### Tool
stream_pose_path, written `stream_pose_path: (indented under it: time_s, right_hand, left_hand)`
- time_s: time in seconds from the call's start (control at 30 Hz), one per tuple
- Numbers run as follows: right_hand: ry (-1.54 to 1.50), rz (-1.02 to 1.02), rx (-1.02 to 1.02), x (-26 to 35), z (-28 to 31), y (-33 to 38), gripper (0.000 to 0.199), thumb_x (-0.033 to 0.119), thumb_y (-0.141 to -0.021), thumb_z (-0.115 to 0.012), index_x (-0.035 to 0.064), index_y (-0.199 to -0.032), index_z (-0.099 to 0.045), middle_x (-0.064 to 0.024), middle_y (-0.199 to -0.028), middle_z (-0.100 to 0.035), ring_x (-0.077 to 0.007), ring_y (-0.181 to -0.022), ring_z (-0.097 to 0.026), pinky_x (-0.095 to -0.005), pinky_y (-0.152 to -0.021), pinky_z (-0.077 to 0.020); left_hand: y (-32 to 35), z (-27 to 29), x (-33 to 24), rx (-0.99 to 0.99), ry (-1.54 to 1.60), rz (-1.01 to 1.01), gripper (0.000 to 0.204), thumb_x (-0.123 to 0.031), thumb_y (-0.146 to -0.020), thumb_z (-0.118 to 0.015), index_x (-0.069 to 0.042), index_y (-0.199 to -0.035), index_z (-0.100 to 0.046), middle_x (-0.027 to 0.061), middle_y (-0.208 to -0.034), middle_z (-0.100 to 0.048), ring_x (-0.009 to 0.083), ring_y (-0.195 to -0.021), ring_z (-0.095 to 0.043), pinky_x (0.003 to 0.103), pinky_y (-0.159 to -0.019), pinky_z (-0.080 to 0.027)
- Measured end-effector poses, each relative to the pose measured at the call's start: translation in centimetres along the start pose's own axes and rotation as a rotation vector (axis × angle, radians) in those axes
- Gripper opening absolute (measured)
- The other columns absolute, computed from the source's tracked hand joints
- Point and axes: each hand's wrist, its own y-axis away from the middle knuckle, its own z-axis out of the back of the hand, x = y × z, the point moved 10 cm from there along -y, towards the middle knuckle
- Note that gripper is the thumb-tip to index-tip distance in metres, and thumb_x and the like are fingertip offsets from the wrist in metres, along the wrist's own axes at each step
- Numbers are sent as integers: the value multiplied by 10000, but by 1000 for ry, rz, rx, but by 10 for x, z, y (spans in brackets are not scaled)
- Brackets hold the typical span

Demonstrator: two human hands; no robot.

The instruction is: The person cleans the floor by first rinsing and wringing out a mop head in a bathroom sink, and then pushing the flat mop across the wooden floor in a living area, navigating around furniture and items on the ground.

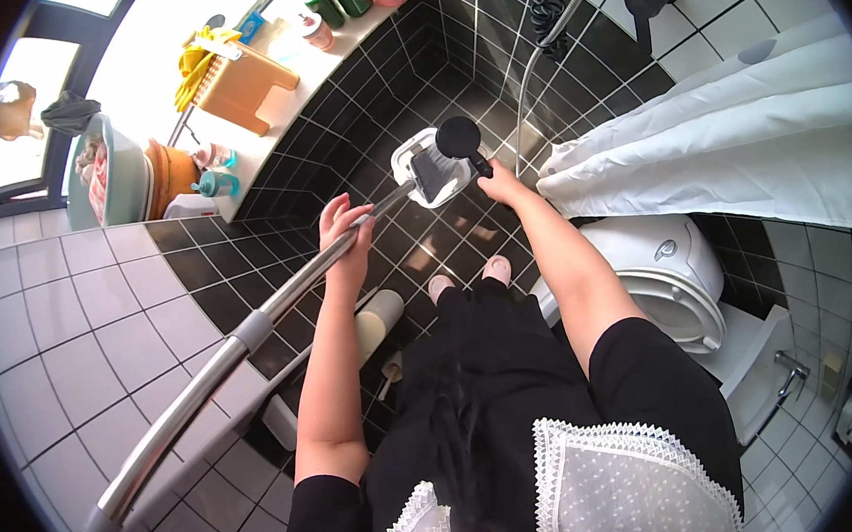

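My left hand [346,247] is closed around the upper part of a long metal mop pole [295,293], which slants from the lower left toward the middle. At its far end, the grey mop head [434,174] sits in a white bucket [402,157] on the floor. My right hand [502,184] grips the handle of a black shower head [458,137]. The shower head is over the bucket's right side and hides part of it. Whether water flows from it, I cannot tell.
A white toilet [677,248] stands close on my right, below a white shower curtain [715,167]. A metal hose [523,96] hangs behind my right hand. On the ledge at the left are an orange stool [245,86], bottles [324,6] and a basin [123,169].
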Motion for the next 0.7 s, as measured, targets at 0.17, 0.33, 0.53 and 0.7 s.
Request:
stream_pose_path:
  time_s: [0.17, 0.33, 0.53, 0.7]
  right_hand:
    - [-98, 9, 87, -7, -22, -13, 524, 240, -729, -590, 30, -1193, -468, -243, -1021, -612, -366, -969, -600, -410, -828, -468]
    - [-117, 20, 142, 3, -35, -14, 569, 234, -723, -597, 43, -1240, -454, -231, -1072, -606, -351, -1005, -592, -391, -853, -461]
    - [-142, -3, 112, -7, -27, -18, 523, 230, -733, -608, 41, -1200, -467, -231, -1033, -607, -346, -982, -595, -404, -841, -459]
    - [-23, 35, 5, 4, -10, -14, 450, 246, -752, -589, 44, -1137, -471, -246, -988, -614, -396, -963, -598, -426, -809, -469]
  left_hand:
    - [-34, -11, 25, 107, 292, 295, 81, -82, -886, -600, -39, -936, -647, 7, -829, -633, 59, -750, -544, 195, -683, -431]
    - [-36, -1, 58, 40, 391, 342, 113, -79, -912, -566, -35, -1010, -601, 50, -970, -653, 107, -919, -593, 213, -778, -462]
    - [-35, 1, 64, 53, 419, 364, 83, -82, -915, -567, -33, -980, -584, 63, -986, -652, 110, -919, -598, 208, -774, -457]
    - [-33, 0, 60, 36, 426, 346, 59, -51, -905, -568, -17, -952, -578, 69, -951, -649, 120, -912, -600, 227, -821, -457]
